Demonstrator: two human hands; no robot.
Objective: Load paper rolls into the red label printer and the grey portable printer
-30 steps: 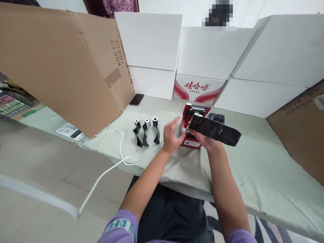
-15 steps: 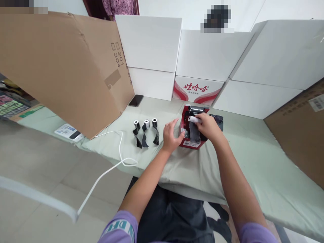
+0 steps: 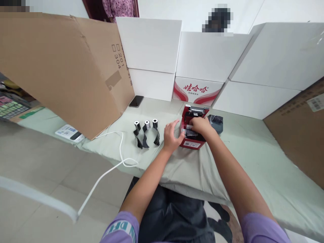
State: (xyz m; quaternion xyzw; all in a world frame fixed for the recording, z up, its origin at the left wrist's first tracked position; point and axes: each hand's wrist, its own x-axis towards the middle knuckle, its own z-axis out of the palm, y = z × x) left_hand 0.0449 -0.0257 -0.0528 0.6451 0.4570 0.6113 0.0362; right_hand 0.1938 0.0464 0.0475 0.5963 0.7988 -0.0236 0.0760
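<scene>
A small red printer (image 3: pixel 193 144) stands on the cloth with its lid (image 3: pixel 196 110) raised. My right hand (image 3: pixel 201 127) reaches down inside, its fingers closed around a small white paper roll (image 3: pixel 188 127), most of which they hide. The roll's loose dark end (image 3: pixel 191 133) lies toward the printer's front. At the printer's left side is my left hand (image 3: pixel 172 136), fingers spread and thumb against the front corner. Further left, three small rolls (image 3: pixel 147 124) stand in a row, each with a curled black strip (image 3: pixel 145 139) trailing toward me.
Behind the printer's right side sits a dark grey block-like object (image 3: pixel 216 124). A phone (image 3: pixel 136 101) lies near the tall cardboard box (image 3: pixel 83 67). White boxes (image 3: pixel 152 47) wall off the back. A white cable (image 3: pixel 121 148) loops over the table's front edge.
My right hand has lowered the paper roll from above the opening into the printer. The dark loose end now lies flatter. My left hand has stayed at the printer's side.
</scene>
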